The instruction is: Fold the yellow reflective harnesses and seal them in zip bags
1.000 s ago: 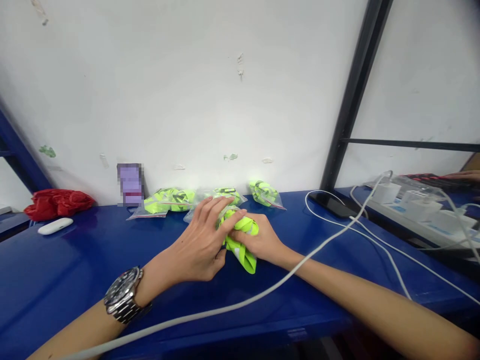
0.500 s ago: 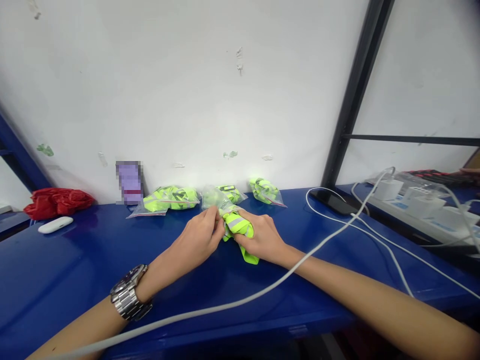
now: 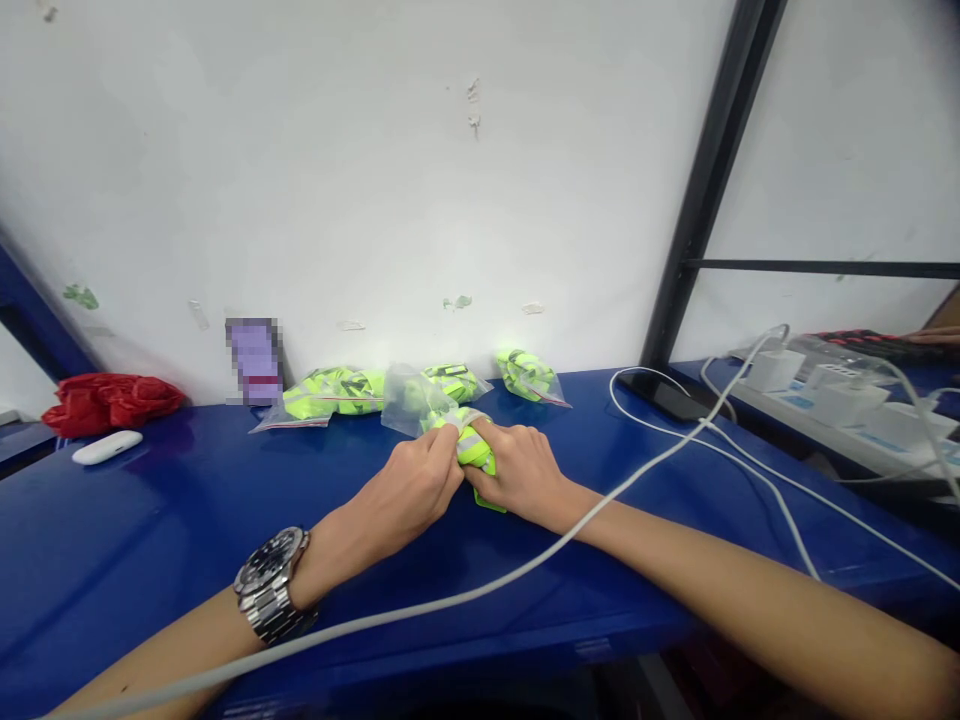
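Over the middle of the table, a bundled neon-yellow reflective vest with grey stripes is partly inside a clear plastic bag. My right hand is wrapped round the bundle from the right, its thumb below. On the left side, my left hand is closed in a pinch at the mouth of the bag, against the vest. A yellow-green end of the vest hangs under my right hand. The fingertips of both hands are partly hidden by the fabric and plastic.
Bagged yellow vests lie along the wall on the blue table. At left are red plastic, a white case and a propped phone. A white cable crosses before my arms; chargers and a black phone are right.
More of the vest is now in the bag, and less fabric hangs below my right hand. The bag's far end has spread leftward. My left hand has shifted slightly right.
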Action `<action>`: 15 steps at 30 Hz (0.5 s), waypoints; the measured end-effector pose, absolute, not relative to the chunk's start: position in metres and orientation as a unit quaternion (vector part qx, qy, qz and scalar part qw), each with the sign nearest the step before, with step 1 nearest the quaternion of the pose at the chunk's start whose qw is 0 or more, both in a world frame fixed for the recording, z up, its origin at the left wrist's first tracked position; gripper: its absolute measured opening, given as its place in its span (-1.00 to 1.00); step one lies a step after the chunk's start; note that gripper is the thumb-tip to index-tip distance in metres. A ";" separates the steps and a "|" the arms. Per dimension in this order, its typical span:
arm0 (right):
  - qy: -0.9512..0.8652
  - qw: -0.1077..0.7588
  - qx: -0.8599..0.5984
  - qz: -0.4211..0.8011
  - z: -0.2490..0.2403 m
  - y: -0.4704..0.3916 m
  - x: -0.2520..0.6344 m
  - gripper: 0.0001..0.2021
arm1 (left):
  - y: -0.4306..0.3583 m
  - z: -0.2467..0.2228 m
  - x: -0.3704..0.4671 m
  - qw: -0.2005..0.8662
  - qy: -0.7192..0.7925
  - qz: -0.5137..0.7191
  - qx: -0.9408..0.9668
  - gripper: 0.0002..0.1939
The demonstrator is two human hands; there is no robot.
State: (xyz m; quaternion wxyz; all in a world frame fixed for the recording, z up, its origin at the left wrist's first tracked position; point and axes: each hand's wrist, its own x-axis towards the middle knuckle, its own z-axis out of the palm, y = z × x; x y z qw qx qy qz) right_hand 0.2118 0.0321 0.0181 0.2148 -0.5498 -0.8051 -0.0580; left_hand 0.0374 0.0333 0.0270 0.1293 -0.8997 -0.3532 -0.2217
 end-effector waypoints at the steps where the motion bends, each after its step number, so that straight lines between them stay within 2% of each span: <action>1: -0.805 0.210 -0.551 -0.065 0.017 0.032 0.212 -0.49 | 0.032 0.027 0.038 0.137 -0.354 -0.207 -0.902 -0.81; 5: -0.802 0.217 -0.553 -0.064 0.017 0.038 0.213 -0.50 | 0.033 0.030 0.038 0.144 -0.370 -0.178 -0.900 -0.82; 11: -0.813 0.288 -0.505 0.031 0.023 0.045 0.217 -0.73 | 0.042 0.030 0.037 0.112 -0.453 -0.233 -0.853 -0.84; 15: -0.836 0.304 -0.451 0.078 0.027 0.044 0.220 -0.71 | 0.046 0.030 0.031 0.070 -0.499 -0.239 -0.830 -0.85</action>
